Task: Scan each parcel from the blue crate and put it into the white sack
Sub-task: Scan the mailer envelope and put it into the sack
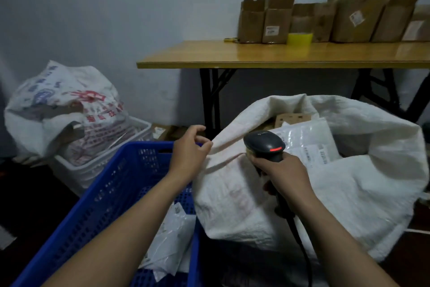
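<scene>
Lower left of frame: blue crate (111, 182), perforated walls. Inside it, bottom centre, white poly-bag parcels (169, 240) lie loosely heaped; count unclear.

Judgement on handling: light, soft, the film slippery and crinkly. Contents unknown, so no squeezing. Pinch a corner or folded edge, thumb on top, and pull the film taut so the label lies flat for reading.

Left hand (189, 149), centre: above the crate's far rim, just beside the sack's lip. Fingers (204, 141) loosely curled, thumb apart, holding nothing. Contact with the lip: cannot tell.

Right hand (285, 176): fingers wrapped round the handle of a black scanner (265, 144), red strip lit, head over the sack's mouth. Cable (300, 240) trails to the bottom edge.

White sack (349, 193), right: woven, floppy, mouth open. A labelled bag (307, 142) lies within.

Left: printed sack (65, 109). Upper right: bench (232, 54) with cardboard boxes (277, 19) and a yellow tape roll (300, 38).
</scene>
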